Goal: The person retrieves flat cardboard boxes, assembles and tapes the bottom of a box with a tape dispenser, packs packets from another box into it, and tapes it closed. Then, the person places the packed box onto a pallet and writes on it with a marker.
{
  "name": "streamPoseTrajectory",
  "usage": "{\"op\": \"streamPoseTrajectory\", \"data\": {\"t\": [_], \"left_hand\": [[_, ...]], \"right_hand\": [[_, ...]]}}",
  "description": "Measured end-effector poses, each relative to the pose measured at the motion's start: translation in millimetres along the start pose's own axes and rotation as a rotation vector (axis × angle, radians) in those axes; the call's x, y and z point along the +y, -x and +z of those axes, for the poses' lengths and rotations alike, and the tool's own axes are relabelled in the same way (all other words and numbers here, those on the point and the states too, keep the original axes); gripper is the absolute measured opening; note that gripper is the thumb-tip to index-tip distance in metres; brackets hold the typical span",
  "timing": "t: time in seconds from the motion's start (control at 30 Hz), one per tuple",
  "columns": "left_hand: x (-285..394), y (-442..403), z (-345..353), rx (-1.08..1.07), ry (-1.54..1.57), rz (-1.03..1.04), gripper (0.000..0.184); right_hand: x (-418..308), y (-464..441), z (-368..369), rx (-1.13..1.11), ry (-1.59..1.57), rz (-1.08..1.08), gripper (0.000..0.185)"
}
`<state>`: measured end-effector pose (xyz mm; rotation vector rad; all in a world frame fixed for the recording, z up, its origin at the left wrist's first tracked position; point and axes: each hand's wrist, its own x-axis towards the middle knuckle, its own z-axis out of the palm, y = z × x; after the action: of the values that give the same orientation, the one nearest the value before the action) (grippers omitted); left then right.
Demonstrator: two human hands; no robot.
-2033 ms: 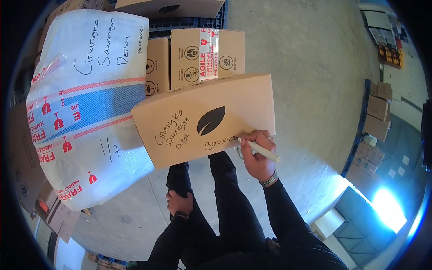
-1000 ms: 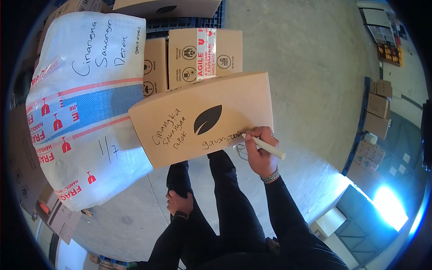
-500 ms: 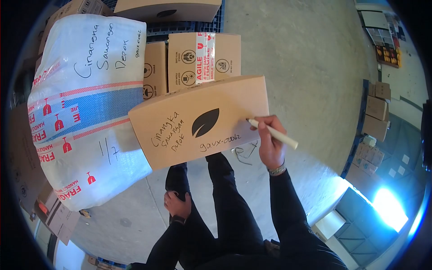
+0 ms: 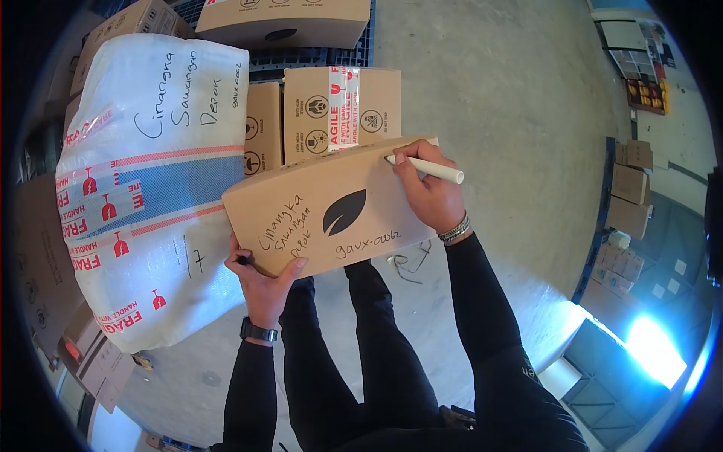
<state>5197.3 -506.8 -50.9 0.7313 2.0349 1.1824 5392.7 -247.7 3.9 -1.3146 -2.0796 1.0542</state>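
Note:
In the head view a cardboard box (image 4: 301,215) is tilted toward me, with a black leaf print and handwriting: "Cinangka Sawangan Depok" and "gaux-00062". My left hand (image 4: 263,290) grips its lower left corner, thumb on the front face. A small black piece, perhaps the pen's cap, shows between the fingers. My right hand (image 4: 435,197) is closed around a white marker pen (image 4: 429,169), its dark tip at the upper right of the box's face. Left of the box stands a large white wrapped sack (image 4: 162,241) with red FRAGILE tape and black writing.
Behind the box are more cartons, one (image 4: 382,98) with red and white fragile tape. Another carton (image 4: 316,19) lies on a blue pallet (image 4: 350,56) at the top. Stacked boxes (image 4: 629,184) line the right wall. A loose loop of string (image 4: 407,275) lies on the concrete floor.
My left hand has gone from my leg up to the box's lower left corner and grips it. My right hand with the marker pen has moved up and left across the box's face.

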Motion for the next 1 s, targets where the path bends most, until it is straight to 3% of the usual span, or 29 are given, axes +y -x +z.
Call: {"op": "streamPoseTrajectory", "data": {"t": [0.2, 0.4, 0.47, 0.57, 0.67, 0.8, 0.9, 0.97, 1.0], "left_hand": [[-0.5, 1.1, 1.7, -0.004, 0.062, 0.007, 0.089], [-0.1, 2.3, 1.7, -0.003, 0.09, 0.004, 0.088], [-1.5, 1.9, 2.1, 0.002, 0.066, 0.031, 0.089], [1.1, 0.7, 2.4, -0.002, 0.112, 0.009, 0.087], [4.8, 2.0, 3.1, 0.003, 0.162, -0.025, 0.087], [1.1, 2.0, 3.4, 0.011, 0.087, 0.015, 0.087], [0.6, 1.5, 2.6, 0.013, 0.1, 0.017, 0.086], [2.5, 0.5, -1.8, 0.012, 0.08, 0.012, 0.085], [5.1, -1.7, -5.4, -0.01, 0.03, 0.024, 0.08]], "right_hand": [[7.1, 1.1, -4.8, -0.064, 0.124, -0.058, 0.011], [5.3, -0.5, -3.9, 0.039, -0.078, 0.05, 0.012], [7.7, 3.5, -9.2, -0.067, 0.111, 0.017, 0.013], [14.9, 23.3, -19.6, -0.21, 0.046, 0.06, 0.011], [12.9, 27.7, -18.9, -0.058, -0.142, 0.15, 0.011], [8.3, 27.4, -20.0, -0.071, -0.04, 0.105, 0.012], [18.6, 41.5, -27.1, -0.163, -0.004, 0.207, 0.014], [17.6, 50.7, -25.6, 0.221, -0.406, 0.246, 0.018], [17.0, 54.4, -27.3, 0.224, -0.412, 0.242, 0.018]]}}
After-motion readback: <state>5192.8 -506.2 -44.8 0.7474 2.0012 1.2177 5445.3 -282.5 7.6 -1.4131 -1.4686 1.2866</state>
